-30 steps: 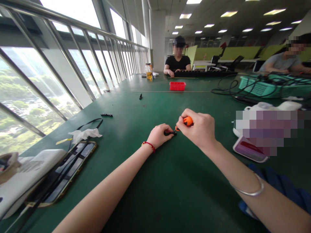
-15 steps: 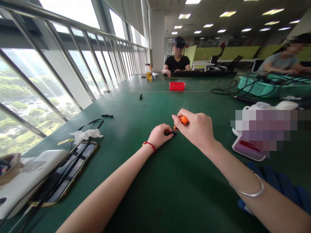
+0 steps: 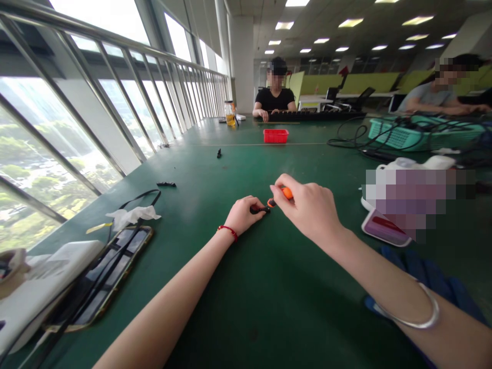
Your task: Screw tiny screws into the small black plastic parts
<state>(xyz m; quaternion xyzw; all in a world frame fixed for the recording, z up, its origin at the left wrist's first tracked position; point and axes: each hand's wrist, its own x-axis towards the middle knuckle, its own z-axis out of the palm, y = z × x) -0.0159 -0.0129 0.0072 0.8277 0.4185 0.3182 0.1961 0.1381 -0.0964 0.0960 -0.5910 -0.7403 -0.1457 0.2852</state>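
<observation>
My left hand point(image 3: 246, 212) rests on the green table point(image 3: 238, 307), its fingers closed round a small black part point(image 3: 261, 209). My right hand point(image 3: 307, 202) is closed on the orange-and-black handle of a screwdriver point(image 3: 286, 193), held at a slant. The screwdriver's lower end points down to the left at the black part's right end; whether the tip touches it is too small to tell. Two more small black pieces lie apart from my hands: one to the left point(image 3: 166, 184), another farther back point(image 3: 219, 153).
A red bin point(image 3: 275, 136) stands farther back. At right are a teal basket point(image 3: 426, 136) with cables, a white-and-purple object point(image 3: 388, 233) partly blurred out, and blue cloth point(image 3: 430, 277). A phone point(image 3: 111, 277) and tissue point(image 3: 132, 216) lie left. Two people sit beyond.
The screwdriver is tilted more to the side in my right hand, its lower end still beside the black part. My left hand keeps its hold. The whole view has shifted slightly.
</observation>
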